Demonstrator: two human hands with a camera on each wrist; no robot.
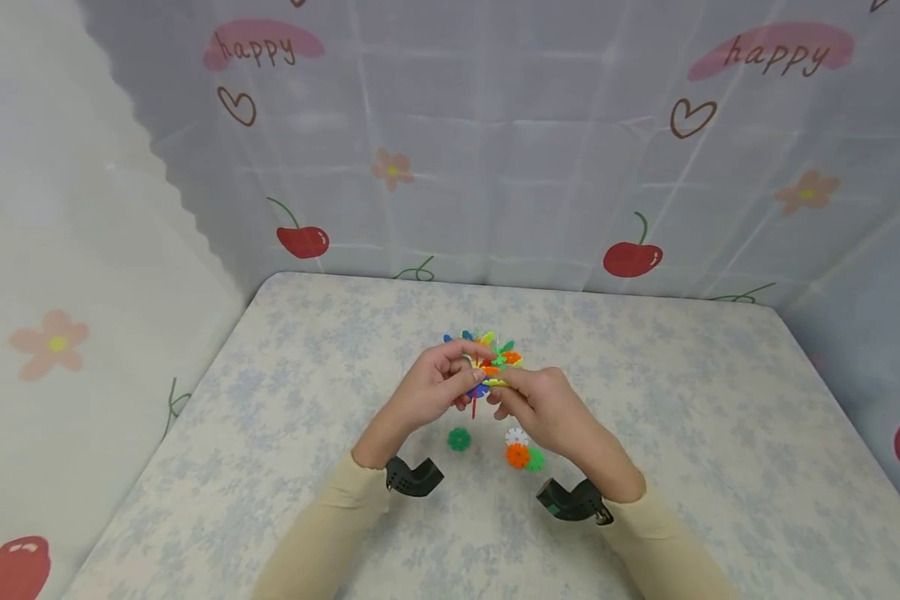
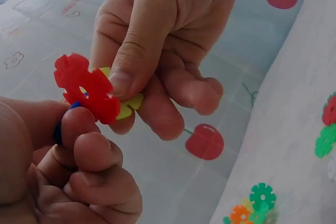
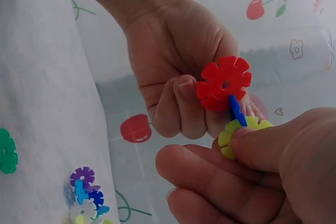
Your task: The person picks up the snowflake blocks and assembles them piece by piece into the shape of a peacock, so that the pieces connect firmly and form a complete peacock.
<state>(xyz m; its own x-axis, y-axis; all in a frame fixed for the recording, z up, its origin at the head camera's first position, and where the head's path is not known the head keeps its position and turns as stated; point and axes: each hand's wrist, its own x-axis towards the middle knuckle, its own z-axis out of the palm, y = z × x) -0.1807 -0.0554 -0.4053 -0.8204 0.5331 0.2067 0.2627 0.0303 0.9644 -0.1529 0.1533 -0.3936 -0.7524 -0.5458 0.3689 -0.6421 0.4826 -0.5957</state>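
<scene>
Between the two hands is a small cluster of notched plastic flower discs: a red disc (image 2: pixel 100 100), a blue disc (image 3: pixel 238 112) seen edge-on and slotted against it, and a yellow disc (image 3: pixel 225 138). My left hand (image 1: pixel 429 385) pinches the blue disc between thumb and fingers, beside the red one. With thumb and forefinger my right hand (image 1: pixel 553 410) grips the yellow disc. Both hands are held above the table, close together. The fingers partly cover the blue and yellow discs, so how those two join is hard to see.
Just beyond the hands lie several mixed flower discs (image 1: pixel 512 357), partly hidden. Nearer on the patterned tabletop (image 1: pixel 330 358) are a dark green disc (image 1: pixel 459 439) and a group of white (image 1: pixel 517 435), orange (image 1: pixel 518 456) and light green (image 1: pixel 537 459) discs. A printed curtain (image 1: pixel 480 167) stands behind.
</scene>
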